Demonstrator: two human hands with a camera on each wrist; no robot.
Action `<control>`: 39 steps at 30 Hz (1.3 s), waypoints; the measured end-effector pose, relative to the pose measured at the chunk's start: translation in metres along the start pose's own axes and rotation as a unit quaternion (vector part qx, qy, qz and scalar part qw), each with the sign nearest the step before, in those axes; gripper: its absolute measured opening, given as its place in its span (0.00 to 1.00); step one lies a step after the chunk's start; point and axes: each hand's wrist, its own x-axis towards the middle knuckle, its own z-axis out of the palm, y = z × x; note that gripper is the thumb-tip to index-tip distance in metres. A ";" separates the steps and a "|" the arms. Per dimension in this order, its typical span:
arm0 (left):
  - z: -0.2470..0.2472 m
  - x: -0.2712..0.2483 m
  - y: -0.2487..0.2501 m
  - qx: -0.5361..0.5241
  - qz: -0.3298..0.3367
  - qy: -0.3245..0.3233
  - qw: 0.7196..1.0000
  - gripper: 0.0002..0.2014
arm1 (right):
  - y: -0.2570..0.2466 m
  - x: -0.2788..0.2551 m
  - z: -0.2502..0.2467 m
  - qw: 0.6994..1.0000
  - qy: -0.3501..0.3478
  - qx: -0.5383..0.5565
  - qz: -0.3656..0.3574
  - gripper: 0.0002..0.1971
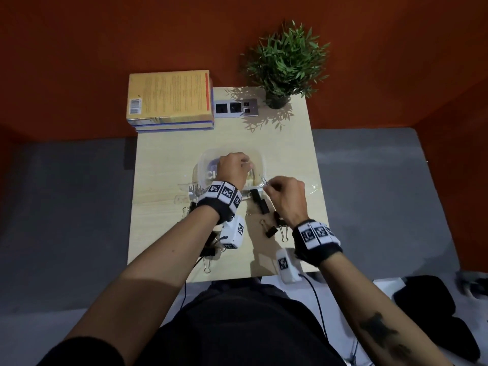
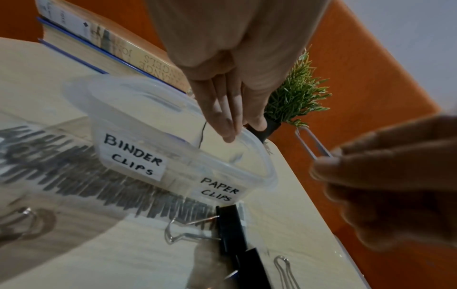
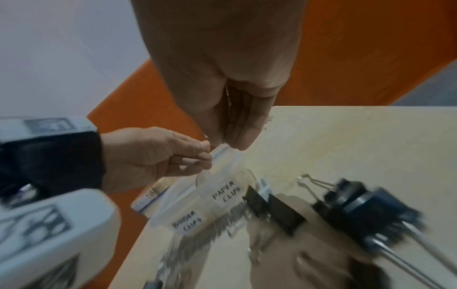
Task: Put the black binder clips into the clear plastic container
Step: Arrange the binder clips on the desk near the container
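Note:
The clear plastic container stands mid-table, labelled "BINDER CLIPS" and "PAPER CLIPS". My left hand reaches over it and pinches its near right rim; the right wrist view shows those fingers curled on the rim. My right hand, just right of the container, pinches a thin silver wire clip. Black binder clips lie on the table in front of the container. More of them lie partly hidden under my left forearm.
A clear sheet with black stripes lies in front of the container. A stack of books, a socket panel and a potted plant stand at the back. The small table ends close on both sides.

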 end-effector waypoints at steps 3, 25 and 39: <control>-0.010 -0.007 -0.009 0.006 0.019 0.030 0.999 0.08 | -0.013 0.030 0.011 0.999 -0.016 -0.047 -0.010 0.08; 0.001 -0.088 -0.114 0.357 0.178 -0.152 0.904 0.02 | 0.017 -0.053 0.088 0.938 -0.171 -0.247 -0.175 0.04; 0.007 -0.081 -0.089 0.337 0.029 -0.165 0.926 0.03 | 0.009 -0.043 0.076 0.899 -0.194 -0.348 -0.179 0.03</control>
